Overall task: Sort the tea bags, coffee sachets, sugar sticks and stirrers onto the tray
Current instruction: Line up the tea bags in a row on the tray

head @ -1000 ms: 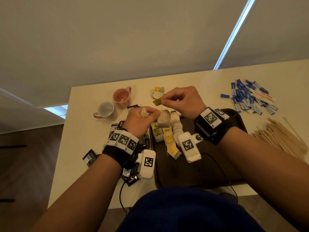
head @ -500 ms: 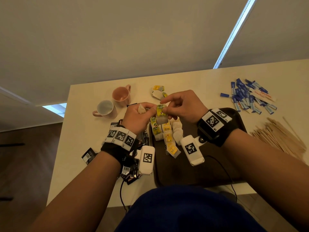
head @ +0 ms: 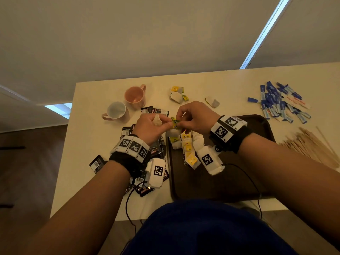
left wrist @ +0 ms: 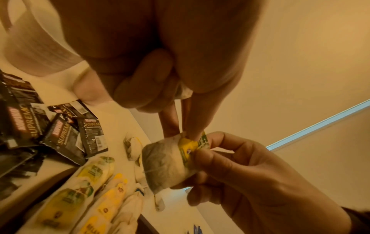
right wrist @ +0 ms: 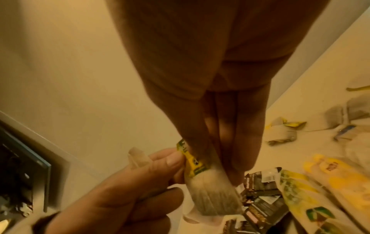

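Both hands hold one tea bag (head: 173, 133) (left wrist: 166, 161) (right wrist: 212, 194) with a yellow-green tag just above the far left corner of the dark brown tray (head: 230, 181). My left hand (head: 169, 124) (left wrist: 190, 133) (right wrist: 170, 163) pinches the tag and keeps a second white tea bag (head: 157, 120) tucked in its curled fingers. My right hand (head: 181, 122) (left wrist: 202, 158) (right wrist: 220, 174) pinches the bag's body and tag from the other side. Rows of tea bags (head: 187, 150) lie on the tray's left part, below the hands.
Black coffee sachets (head: 154, 150) are piled left of the tray. Blue sugar sticks (head: 279, 102) and wooden stirrers (head: 312, 144) lie at the right. Two mugs (head: 135, 94) (head: 116, 111) stand at the far left. Loose tea bags (head: 177, 94) (head: 212, 102) lie beyond the hands.
A second ago the tea bag hung on its string from the tag in my right hand. Now the tag lies against the bag and both hands pinch it together.
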